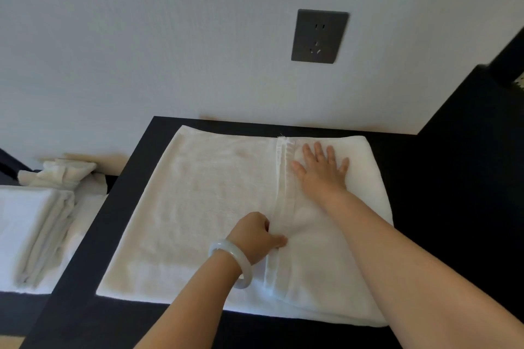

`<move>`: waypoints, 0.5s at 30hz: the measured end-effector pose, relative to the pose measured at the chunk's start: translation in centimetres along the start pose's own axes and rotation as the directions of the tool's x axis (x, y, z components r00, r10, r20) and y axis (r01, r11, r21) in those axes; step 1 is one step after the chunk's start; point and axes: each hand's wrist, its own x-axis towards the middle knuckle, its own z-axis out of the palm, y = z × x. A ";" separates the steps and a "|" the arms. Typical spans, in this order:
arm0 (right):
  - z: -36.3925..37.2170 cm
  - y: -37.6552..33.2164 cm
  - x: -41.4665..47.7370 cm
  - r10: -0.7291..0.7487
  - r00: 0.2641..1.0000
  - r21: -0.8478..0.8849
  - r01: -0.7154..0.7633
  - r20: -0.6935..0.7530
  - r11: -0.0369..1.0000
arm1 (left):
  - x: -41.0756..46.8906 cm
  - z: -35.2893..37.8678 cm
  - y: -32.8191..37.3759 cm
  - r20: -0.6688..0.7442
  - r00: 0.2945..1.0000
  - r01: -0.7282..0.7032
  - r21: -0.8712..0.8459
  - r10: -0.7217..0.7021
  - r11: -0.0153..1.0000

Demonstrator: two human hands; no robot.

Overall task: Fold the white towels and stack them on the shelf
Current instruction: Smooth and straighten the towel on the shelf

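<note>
Now the left hand (256, 235) pinches the towel (198, 207) hem; the right hand (321, 168) presses flat, fingers spread. Soft, limp cloth, so best lifted by its edges.

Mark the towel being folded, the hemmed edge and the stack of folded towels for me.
Towel being folded (204, 207), head view: on its flat left half.
Hemmed edge (285, 176), head view: mid-length on the hem strip.
Stack of folded towels (31, 224), head view: on its top face.

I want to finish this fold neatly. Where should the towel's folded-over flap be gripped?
Probably along its hemmed edge, from the left, where the left hand already pinches it. That raised, free edge lifts easily while the right hand lies flat on the flap.
</note>
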 end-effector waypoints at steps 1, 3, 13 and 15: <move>-0.5 0.5 0.2 0.004 0.999 0.025 -0.002 -0.049 1.000 | -0.1 0.1 -0.2 -0.001 1.000 0.001 -0.015 -0.001 1.000; -1.2 2.6 0.3 0.051 0.970 0.034 -0.044 -0.240 0.998 | -0.2 0.3 -0.4 0.000 1.000 0.007 -0.025 -0.007 1.000; -0.7 9.6 1.8 0.029 0.999 0.006 -0.029 -0.029 1.000 | 0.0 0.6 -0.2 0.081 0.996 0.031 -0.014 -0.029 0.999; -1.3 9.9 1.8 0.016 0.999 0.017 -0.016 0.031 1.000 | 0.1 0.6 -0.1 0.069 0.997 0.044 -0.003 -0.044 0.999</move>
